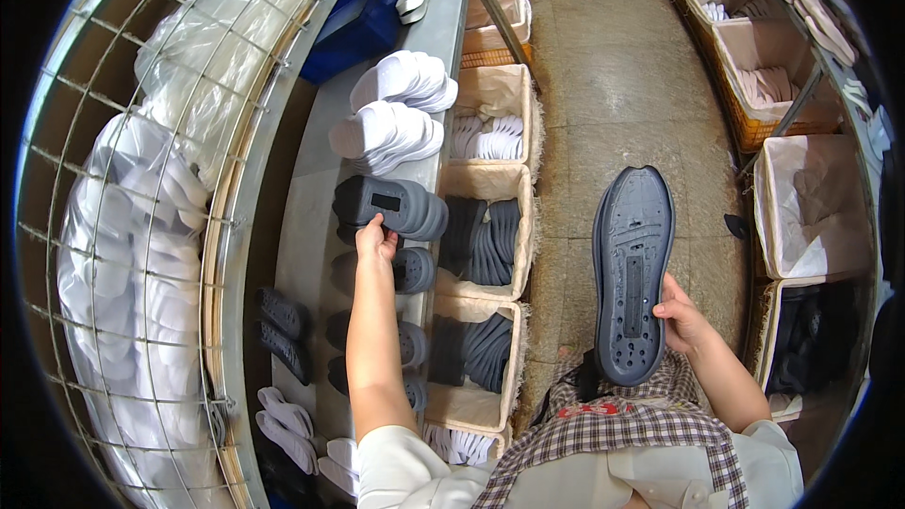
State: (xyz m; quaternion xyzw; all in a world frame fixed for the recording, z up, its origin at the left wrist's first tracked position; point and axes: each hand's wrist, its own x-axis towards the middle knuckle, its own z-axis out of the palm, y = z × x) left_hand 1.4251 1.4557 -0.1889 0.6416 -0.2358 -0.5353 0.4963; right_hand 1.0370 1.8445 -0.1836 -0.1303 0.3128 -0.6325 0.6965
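Down on the left side of the head view, the left hand (375, 240) reaches out to a stack of dark grey shoe soles (391, 205) lying on their sides on the grey bench (311, 226). Fingers are curled over the near end of that stack and touching it; can't really tell if the grip is properly closed on it or just resting there.

Over on the right, the right hand (681, 316) has a single dark grey sole (632, 273), bottom face up so you see the tread and holes, toe pointing away from the person. It sits above the floor aisle (613, 85), its heel end just over the checked apron (622, 415). Fingers wrap the sole's right edge near the heel, so that grip is closed on it.

Other stuff on the bench: two stacks of white soles (401, 108) farther along, more dark sole stacks (401, 269) nearer the person, a few loose dark ones (281, 320) and white ones (287, 424) at the left edge. Fabric-lined bins (490, 179) run along the aisle side of the bench, some with white soles, some with dark. A wire cage (141, 226) on the far left is stuffed with bagged white soles. More lined crates (811, 207) stand across the aisle on the right.
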